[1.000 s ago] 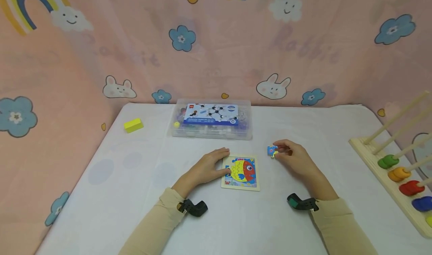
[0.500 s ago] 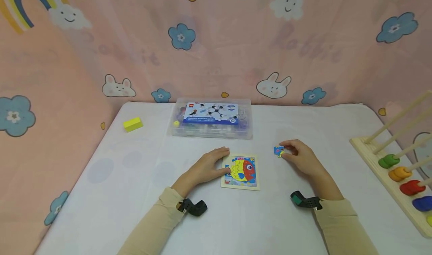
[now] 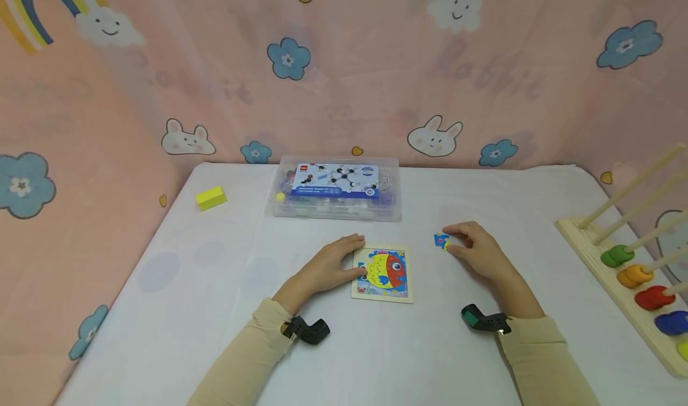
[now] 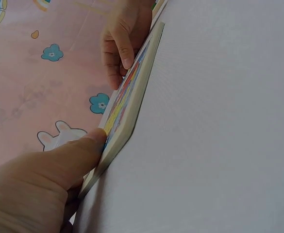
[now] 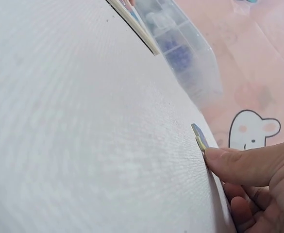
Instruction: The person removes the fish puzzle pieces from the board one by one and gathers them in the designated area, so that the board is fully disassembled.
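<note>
In the head view, my left hand (image 3: 329,267) rests at the left side of a square wooden jigsaw puzzle (image 3: 380,274) with a red and yellow fish picture. Its fingers reach to the upper left corner, and the thumb lies on the left edge, as the left wrist view also shows. My right hand (image 3: 480,252) pinches a small blue and yellow puzzle piece (image 3: 441,240) between thumb and fingers, to the right of the puzzle and apart from it. From the right wrist, the piece (image 5: 200,136) appears nearly edge-on, low over the white cloth, its far part hidden by the thumb.
A clear plastic box (image 3: 335,209) labelled as a molecular model kit lies behind the puzzle. To its left is a yellow block (image 3: 211,198). A wooden peg rack (image 3: 618,286) with coloured beads stands at the right. A pink printed curtain (image 3: 344,95) encloses the table.
My right hand, with the puzzle piece, has shifted slightly right, away from the puzzle, and has stayed nearly still over the last half second. The left hand and the puzzle have stayed put.
</note>
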`<state>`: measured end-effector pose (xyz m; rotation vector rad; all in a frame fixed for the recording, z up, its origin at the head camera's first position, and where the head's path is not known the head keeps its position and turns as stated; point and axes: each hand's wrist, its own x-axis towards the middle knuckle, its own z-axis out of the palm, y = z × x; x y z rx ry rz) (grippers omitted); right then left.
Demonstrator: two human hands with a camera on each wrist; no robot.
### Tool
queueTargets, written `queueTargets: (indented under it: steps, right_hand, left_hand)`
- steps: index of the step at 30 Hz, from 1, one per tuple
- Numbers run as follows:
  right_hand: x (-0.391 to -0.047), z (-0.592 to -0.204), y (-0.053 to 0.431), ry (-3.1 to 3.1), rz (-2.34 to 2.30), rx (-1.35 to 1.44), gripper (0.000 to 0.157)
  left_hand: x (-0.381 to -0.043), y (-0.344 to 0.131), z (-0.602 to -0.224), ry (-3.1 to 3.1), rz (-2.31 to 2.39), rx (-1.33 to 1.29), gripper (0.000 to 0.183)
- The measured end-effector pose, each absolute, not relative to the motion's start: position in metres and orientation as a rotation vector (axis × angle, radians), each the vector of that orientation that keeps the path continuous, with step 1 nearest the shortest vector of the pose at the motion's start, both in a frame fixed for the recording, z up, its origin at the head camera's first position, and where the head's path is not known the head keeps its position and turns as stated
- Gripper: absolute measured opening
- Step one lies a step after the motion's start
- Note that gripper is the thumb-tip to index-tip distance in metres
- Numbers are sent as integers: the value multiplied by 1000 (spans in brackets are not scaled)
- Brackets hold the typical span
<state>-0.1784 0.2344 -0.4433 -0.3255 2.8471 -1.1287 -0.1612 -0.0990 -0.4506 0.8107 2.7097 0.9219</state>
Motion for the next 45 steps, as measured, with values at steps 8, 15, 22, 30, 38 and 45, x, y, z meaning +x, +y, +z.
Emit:
queueTargets:
  steps: [8, 15, 22, 30, 38, 45]
  right_hand:
    - [-176, -444, 235, 2823, -1187, -317, 44]
    - [-173, -437, 231, 2772, -1239, -317, 50]
    - [-174, -428, 223, 2725, -1317, -356, 52]
    - [-172, -420, 212, 2691, -1353, -443, 48]
    - [-170, -418, 194, 2627, -1313, -431, 48]
    - [-166, -420, 166, 2579, -1252, -475, 46]
  left_hand:
    - [-158, -100, -451, 2706, 937, 799, 65]
    - [-156, -103, -452, 2711, 932, 793, 64]
    - [-156, -105, -451, 2715, 928, 795, 64]
    - [-159, -105, -455, 2714, 943, 813, 64]
    - [-160, -101, -453, 2715, 946, 844, 64]
    - [-160, -100, -449, 2706, 929, 829, 64]
